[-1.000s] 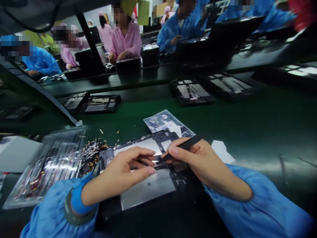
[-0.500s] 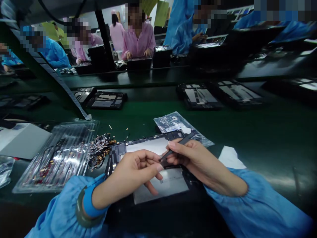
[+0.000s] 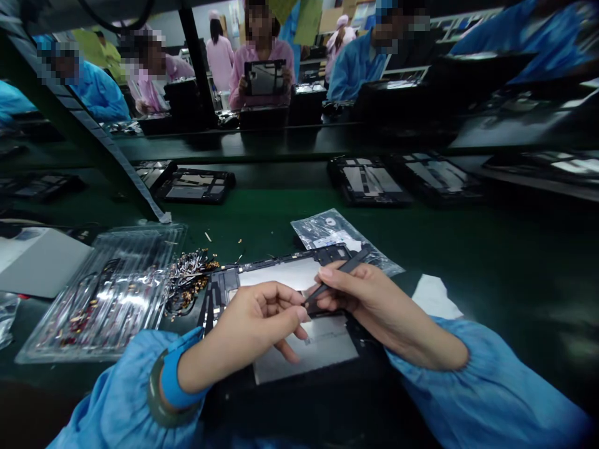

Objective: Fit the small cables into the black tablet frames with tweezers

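Observation:
My right hand (image 3: 349,288) grips dark tweezers (image 3: 340,272), their tips pointing down to the left. Thumb and forefinger of my left hand (image 3: 269,312) are pinched at those tips; whatever sits between them is too small to make out. Both hands hover over an opened tablet housing (image 3: 276,273), black-framed with a pale metal plate inside. Toward me, a grey-white sheet or panel (image 3: 322,352) shows below the fingers. My left wrist wears a blue strap (image 3: 174,377) and a dark green bangle (image 3: 156,399).
Left of the housing lie a pile of small cables (image 3: 187,274) and a clear ribbed plastic tray (image 3: 100,299) with small parts. A clear plastic bag (image 3: 327,227) and white paper (image 3: 435,296) lie right. Other tablet housings (image 3: 369,181) line the far bench, with co-workers beyond.
My hands and the tweezers have barely shifted. Across the bench, a person in pink has raised a tablet housing upright in both hands. The view has moved slightly.

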`<state>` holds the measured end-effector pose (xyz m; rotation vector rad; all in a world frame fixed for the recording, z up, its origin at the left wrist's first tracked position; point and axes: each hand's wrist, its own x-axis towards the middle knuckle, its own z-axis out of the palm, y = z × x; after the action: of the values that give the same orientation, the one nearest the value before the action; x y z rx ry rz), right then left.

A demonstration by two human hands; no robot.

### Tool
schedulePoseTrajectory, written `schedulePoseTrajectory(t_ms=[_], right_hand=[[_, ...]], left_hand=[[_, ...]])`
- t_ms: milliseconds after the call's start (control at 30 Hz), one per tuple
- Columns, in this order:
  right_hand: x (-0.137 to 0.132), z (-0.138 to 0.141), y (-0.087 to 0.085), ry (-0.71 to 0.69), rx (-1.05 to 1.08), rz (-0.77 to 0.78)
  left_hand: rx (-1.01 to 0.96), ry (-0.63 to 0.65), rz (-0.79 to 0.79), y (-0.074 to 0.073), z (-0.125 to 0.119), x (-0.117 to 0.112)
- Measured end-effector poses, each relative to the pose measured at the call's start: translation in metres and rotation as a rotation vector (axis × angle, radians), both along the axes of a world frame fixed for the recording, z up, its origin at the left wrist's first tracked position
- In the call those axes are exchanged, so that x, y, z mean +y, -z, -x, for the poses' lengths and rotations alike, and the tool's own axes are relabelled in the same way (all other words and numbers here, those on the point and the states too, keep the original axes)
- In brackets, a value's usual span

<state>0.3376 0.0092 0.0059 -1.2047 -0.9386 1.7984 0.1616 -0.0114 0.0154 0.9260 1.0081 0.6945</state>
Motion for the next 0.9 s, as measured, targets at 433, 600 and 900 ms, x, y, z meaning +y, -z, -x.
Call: schedulePoseTrajectory(t_ms=[433, 600, 900], right_hand=[[0.0, -0.001, 0.003, -0.042, -0.012, -0.024], [-0.001, -0.006, -0.005, -0.005, -0.044, -0.083], [0.05, 0.013, 0.001, 0.068, -0.373, -0.517]], left_hand=[[-0.04, 0.064, 0.021, -0.001, 0.002, -0.004], [0.051, 0.121, -0.064, 0.0, 0.011, -0.005], [0.459, -0.109, -0.29, -0.001, 0.06, -0.011]])
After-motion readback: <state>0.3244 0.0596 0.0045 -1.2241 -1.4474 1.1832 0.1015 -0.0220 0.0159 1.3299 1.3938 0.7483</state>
